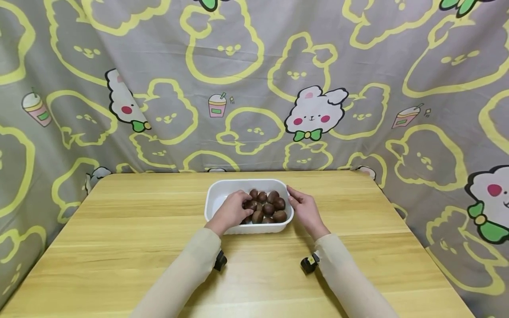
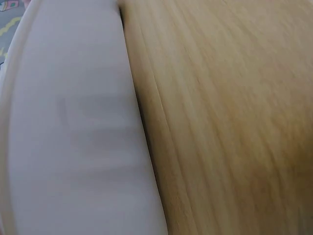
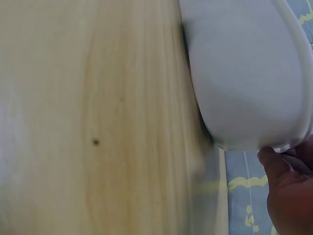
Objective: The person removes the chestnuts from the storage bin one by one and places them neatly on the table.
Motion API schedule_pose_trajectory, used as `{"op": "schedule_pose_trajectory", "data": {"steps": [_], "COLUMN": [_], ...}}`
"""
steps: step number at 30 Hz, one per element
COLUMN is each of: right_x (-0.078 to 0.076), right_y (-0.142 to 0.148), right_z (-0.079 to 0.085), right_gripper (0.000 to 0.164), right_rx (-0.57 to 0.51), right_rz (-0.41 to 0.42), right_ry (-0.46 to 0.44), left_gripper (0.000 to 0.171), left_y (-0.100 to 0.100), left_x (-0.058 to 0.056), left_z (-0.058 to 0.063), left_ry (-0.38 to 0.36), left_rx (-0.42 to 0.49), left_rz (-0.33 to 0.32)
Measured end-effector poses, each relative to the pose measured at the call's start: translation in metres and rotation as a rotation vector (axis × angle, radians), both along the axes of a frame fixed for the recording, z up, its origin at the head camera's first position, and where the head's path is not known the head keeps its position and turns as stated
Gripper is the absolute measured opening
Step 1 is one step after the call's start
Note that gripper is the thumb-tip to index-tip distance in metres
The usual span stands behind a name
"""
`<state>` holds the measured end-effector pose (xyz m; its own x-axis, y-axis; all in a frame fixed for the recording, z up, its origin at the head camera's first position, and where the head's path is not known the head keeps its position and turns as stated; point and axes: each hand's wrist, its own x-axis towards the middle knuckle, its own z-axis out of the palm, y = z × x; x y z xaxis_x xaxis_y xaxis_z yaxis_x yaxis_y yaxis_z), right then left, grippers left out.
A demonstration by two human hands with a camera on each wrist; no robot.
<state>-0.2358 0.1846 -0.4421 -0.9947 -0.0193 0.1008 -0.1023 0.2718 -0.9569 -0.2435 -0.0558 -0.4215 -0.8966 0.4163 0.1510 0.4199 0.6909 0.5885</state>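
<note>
We're holding left hand (image 1: pixel 231 209) inside white tub (image 1: pixel 258 229), fingers curving over brown nuts (image 1: pixel 268 209) bunched toward right end; cannot tell if pinching one. We're resting right hand (image 1: pixel 307 213), thumb and forefinger spread, against tub's end, presumably steadying it.

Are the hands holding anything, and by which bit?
The right hand holds the white tray at its right end. The left hand touches the brown round things inside; whether it grips one can't be told.
</note>
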Motion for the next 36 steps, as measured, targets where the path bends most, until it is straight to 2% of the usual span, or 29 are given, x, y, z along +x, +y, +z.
{"op": "schedule_pose_trajectory", "data": {"steps": [5,7,12,14,18,25,29,36], "right_x": [0.0,0.004,0.005,0.001,0.001,0.002,0.004,0.019], "right_y": [0.0,-0.002,-0.002,0.0,-0.001,-0.001,-0.001,-0.008], "right_z": [0.0,0.008,0.012,0.005,0.004,0.004,0.008,0.033], "right_gripper": [0.039,0.039,0.04,0.04,0.039,0.039,0.039,0.039], "right_rx": [0.0,-0.004,-0.009,-0.009,-0.011,-0.014,-0.033,-0.012], "right_rz": [0.005,0.011,0.017,0.009,-0.001,-0.011,0.005,0.013], "right_ry": [0.008,-0.007,-0.022,-0.009,-0.002,-0.012,-0.035,-0.052], "left_gripper": [0.033,0.033,0.032,0.032,0.032,0.036,0.036,0.034], "left_y": [0.002,0.002,0.001,-0.001,-0.01,-0.044,-0.071,-0.115], "left_x": [-0.002,-0.003,-0.005,-0.004,-0.002,-0.003,-0.003,0.0], "left_z": [-0.001,-0.002,-0.002,0.0,0.009,0.029,0.039,0.039], "left_ry": [0.004,0.003,0.016,0.021,0.005,0.011,-0.011,-0.003], "left_rx": [-0.018,-0.022,-0.018,-0.004,0.048,0.191,0.287,0.295], "left_rz": [0.003,0.003,-0.005,-0.006,0.01,0.036,0.098,0.21]}}
